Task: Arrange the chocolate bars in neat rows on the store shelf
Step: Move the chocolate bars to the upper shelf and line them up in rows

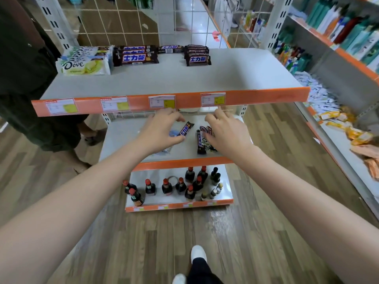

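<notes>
Brown bars [202, 140] lie partly hidden, apparently under right hand [227, 132].

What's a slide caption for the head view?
Both hands reach onto the middle shelf: left hand grips a Snickers bar, right hand over loose bars.

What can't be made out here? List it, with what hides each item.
Head view only:
- Price tags on the top shelf's orange edge: print too small and blurred to read.
- Light blue packet on the middle shelf: mostly covered by the left hand.
- Bars under the right hand: partly covered, count unclear.
- Back of the middle shelf: hidden by the top shelf.
</notes>
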Tool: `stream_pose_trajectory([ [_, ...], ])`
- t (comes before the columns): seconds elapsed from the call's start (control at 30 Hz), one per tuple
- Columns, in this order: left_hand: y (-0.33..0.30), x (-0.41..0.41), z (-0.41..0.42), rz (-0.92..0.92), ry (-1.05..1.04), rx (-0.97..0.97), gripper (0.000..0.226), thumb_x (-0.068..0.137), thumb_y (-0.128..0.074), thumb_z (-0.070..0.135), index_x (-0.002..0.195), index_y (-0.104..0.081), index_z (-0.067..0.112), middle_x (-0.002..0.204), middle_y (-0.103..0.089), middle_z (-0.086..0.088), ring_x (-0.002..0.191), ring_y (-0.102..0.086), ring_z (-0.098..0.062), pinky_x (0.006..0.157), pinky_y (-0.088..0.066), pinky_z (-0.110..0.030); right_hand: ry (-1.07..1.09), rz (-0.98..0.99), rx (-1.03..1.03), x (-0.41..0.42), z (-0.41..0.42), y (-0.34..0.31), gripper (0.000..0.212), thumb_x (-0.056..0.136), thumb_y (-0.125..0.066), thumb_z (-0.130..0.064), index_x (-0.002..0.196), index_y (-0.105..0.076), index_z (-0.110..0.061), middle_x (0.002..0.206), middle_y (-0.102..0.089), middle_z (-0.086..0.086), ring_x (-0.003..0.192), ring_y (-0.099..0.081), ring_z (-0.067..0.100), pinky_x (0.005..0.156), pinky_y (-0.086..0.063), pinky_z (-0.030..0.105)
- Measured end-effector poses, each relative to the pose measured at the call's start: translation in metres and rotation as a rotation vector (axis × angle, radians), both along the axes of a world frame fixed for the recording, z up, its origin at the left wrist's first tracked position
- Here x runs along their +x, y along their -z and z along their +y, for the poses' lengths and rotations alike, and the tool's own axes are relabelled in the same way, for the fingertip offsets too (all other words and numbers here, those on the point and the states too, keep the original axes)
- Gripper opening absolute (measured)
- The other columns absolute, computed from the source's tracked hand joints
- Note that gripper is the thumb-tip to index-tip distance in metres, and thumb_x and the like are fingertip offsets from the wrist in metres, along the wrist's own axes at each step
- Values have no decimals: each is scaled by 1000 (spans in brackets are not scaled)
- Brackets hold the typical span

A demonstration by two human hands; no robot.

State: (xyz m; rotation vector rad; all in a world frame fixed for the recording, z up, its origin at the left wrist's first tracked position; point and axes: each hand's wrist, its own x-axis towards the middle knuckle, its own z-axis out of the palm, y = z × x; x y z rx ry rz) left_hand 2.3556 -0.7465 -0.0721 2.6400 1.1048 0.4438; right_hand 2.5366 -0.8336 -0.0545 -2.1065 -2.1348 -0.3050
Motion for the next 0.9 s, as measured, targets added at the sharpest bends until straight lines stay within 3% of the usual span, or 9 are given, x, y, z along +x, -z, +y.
stream_pose_trajectory([
  [0.1, 15, 4, -7, 13, 9, -31, 43, 75, -69, 38, 113, -57, 20, 115, -57, -3, 111, -50, -24, 90, -43, -45, 6, 38, -31, 3, -5, 16, 36, 85, -62, -28, 113, -56, -6, 112, -56, 15, 99, -54, 35, 64, -42, 38],
  [0.3, 46, 13, -22, 27, 25, -105, 46, 74, -70, 37, 114, -58, 20, 111, -56, -3, 109, -50, -22, 91, -42, -44, 14, 74, -98, 13, -17, 49, 35, 72, -73, -20, 100, -62, -3, 92, -59, 15, 77, -58, 35, 48, -31, 29],
  [0.47, 75, 23, -30, 64, 14, -156, 45, 77, -70, 38, 116, -56, 19, 118, -54, -4, 113, -48, -22, 94, -40, -43, 29, 42, -182, 18, -22, 79, 33, 88, -53, -26, 117, -52, -10, 113, -51, 9, 99, -52, 30, 61, -36, 35],
  [0.57, 96, 23, -32, 66, 18, -205, 45, 76, -71, 35, 115, -58, 17, 116, -57, -5, 108, -52, -22, 92, -42, -38, 6, 91, -215, 22, -22, 96, 33, 90, -53, -29, 117, -53, -9, 112, -52, 10, 100, -52, 31, 64, -39, 36],
  [0.7, 123, 22, -32, 64, -25, -273, 44, 76, -71, 31, 115, -57, 15, 112, -58, -6, 104, -54, -25, 88, -45, -47, -9, 100, -284, 27, -16, 121, 36, 92, -51, -35, 120, -49, -13, 118, -50, 8, 106, -49, 28, 68, -40, 35],
  [0.9, 159, 27, -21, 84, -40, -319, 44, 75, -74, 28, 113, -58, 14, 109, -57, -6, 102, -55, -23, 85, -46, -39, -35, 165, -352, 25, -3, 157, 41, 89, -54, -34, 124, -47, -13, 122, -49, 8, 111, -49, 29, 71, -42, 37],
])
